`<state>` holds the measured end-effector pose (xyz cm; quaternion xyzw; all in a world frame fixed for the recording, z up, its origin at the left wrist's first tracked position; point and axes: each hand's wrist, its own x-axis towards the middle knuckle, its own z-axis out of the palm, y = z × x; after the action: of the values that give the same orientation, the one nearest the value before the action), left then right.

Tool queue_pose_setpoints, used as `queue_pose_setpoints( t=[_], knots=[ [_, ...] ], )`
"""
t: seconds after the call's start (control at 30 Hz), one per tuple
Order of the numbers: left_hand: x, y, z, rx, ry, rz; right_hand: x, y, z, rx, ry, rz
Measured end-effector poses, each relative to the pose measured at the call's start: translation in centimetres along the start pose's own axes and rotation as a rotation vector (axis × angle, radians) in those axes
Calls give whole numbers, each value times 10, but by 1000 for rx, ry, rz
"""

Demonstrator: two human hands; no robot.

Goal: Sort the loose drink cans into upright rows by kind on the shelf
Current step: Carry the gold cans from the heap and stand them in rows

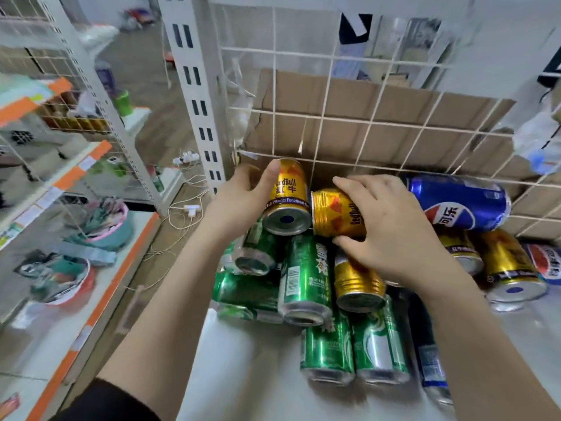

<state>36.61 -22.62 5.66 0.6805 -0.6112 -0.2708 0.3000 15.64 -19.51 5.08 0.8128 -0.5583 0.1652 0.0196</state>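
Over the white shelf (258, 375), left hand (239, 199) gripping gold can (288, 192), right hand (394, 232) clasping second gold can (337, 212) sideways

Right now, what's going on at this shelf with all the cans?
A person is sorting a heap of loose cans on the white shelf. The left hand grips one gold Red Bull can, its base towards the camera, and the right hand grips a second gold can lying sideways beside it. Green cans, more gold ones and a blue Pepsi can lie on their sides around them. No upright row shows yet.
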Motion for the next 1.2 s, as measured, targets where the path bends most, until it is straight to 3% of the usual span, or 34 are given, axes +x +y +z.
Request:
queue_pose_setpoints(
  t=[0.1, 0.5, 0.8, 1.0, 1.2],
  knots=[
    [11, 4, 7, 72, -25, -16, 2, -2, -2, -18, -23, 12],
    [9, 9, 10, -193, 113, 21, -3, 0, 1, 37, 156, 21],
    [-19, 17, -3, -343, 159, 140, -13, -4, -6, 268, 204, 83],
    [-43, 24, -9, -386, 79, 206, -37, -11, -22, 402, 274, 134],
    [-76, 35, 5, -602, -88, 114, -78, -13, -34, 616, 219, 288]
  ],
)
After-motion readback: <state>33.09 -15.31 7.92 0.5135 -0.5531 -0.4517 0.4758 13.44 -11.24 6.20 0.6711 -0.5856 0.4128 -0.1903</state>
